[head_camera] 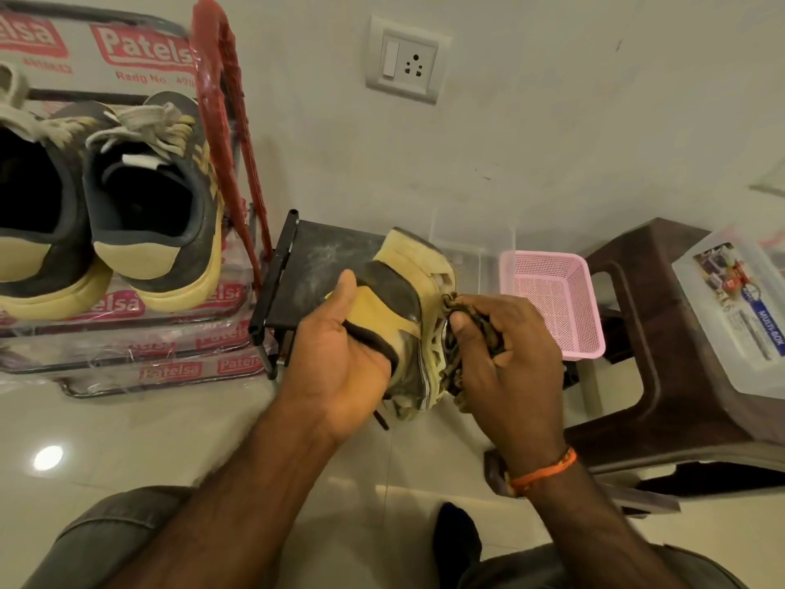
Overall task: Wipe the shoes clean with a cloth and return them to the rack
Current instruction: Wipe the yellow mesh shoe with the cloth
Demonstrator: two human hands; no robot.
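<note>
— What carries things here?
— A pale tiled floor (148,427) and a rack (127,333) wrapped in printed plastic, standing on it at left.
— What's on the rack?
— Two dark shoes (157,206) with cream soles, side by side on the upper shelf, heels toward the camera.
— And on the floor itself?
— A small black stand (306,248) just right of the rack and a brown stool (637,333) at right. A clear box (739,308) sits on the stool. What the pink basket (556,308) rests on, I cannot tell.
</note>
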